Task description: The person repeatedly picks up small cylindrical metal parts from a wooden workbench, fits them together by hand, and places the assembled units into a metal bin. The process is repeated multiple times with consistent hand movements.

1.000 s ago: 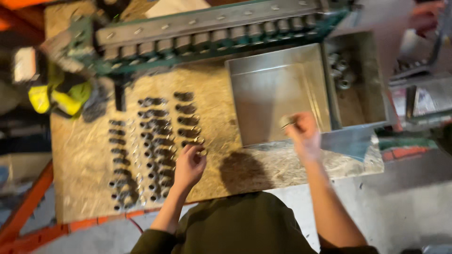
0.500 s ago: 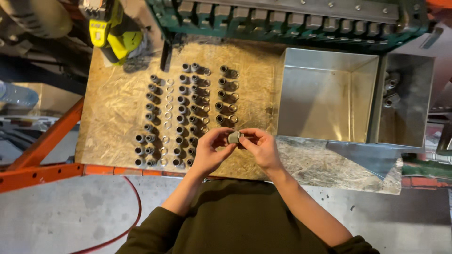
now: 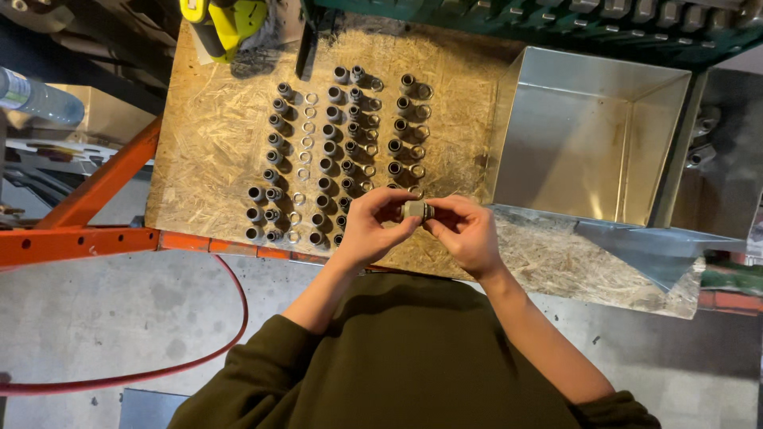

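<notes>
1. Your left hand [image 3: 367, 232] and right hand [image 3: 465, 230] both pinch one small metal fitting [image 3: 414, 210], held between their fingertips.
2. The fitting's long axis runs left-right, just above the board's [image 3: 207, 135] near edge.
3. The rows of fittings [image 3: 338, 151] lie beyond, nearer your left hand.

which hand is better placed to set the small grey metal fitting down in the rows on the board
Left, probably. The left hand and right hand both pinch the small grey metal fitting, but the left is beside the rows of grey cylindrical fittings on the chipboard worktop.
</notes>
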